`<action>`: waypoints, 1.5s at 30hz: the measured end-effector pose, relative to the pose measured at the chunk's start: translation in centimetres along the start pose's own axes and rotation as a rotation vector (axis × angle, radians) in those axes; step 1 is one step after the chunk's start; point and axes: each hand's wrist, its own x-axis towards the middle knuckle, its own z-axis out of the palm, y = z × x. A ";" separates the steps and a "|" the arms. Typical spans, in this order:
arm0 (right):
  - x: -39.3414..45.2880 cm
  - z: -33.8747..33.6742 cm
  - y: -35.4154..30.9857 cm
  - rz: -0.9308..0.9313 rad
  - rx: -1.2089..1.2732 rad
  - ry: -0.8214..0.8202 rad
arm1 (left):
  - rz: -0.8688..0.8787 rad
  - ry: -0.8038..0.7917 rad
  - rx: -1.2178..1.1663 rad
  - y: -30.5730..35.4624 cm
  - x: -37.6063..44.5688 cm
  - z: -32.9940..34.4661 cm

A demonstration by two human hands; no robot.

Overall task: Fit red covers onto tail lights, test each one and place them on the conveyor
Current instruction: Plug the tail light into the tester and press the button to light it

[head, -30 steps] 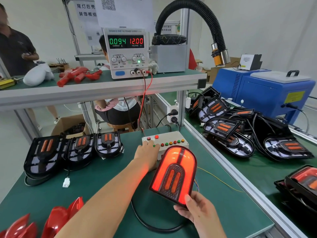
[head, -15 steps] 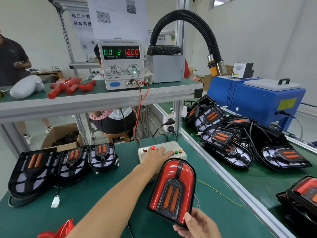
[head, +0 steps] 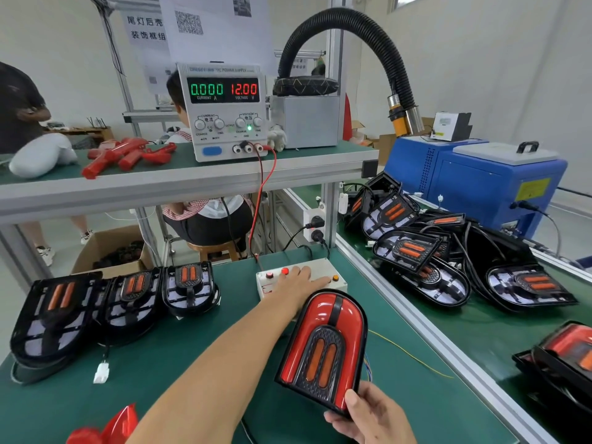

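My right hand [head: 368, 415] grips the lower edge of a tail light [head: 323, 347] with its red cover fitted, holding it upright and unlit above the green bench. My left hand [head: 298, 282] lies flat on the white test box [head: 336, 277], fingers stretched over its row of buttons; one red lamp on the box glows. Three uncovered tail lights [head: 128, 299] sit in a row at the left. Loose red covers [head: 105, 427] lie at the near left edge. Many more lights [head: 423, 261] are piled on the conveyor [head: 480, 331] to the right.
A power supply [head: 224, 113] on the upper shelf reads 0.000 A and 12.00 V, with red and black leads running down to the box. A black hose [head: 368, 43] arches overhead. A blue machine [head: 480, 184] stands behind the conveyor. People are beyond the bench.
The tail light was glowing red a second ago and is now dark. The current reading fell from 0.094 to 0.000. My left hand slid right along the test box buttons.
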 end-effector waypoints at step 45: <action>-0.8 0.5 -0.3 -0.083 -0.013 0.021 | -0.147 0.160 -1.373 1.2 -10.9 0.5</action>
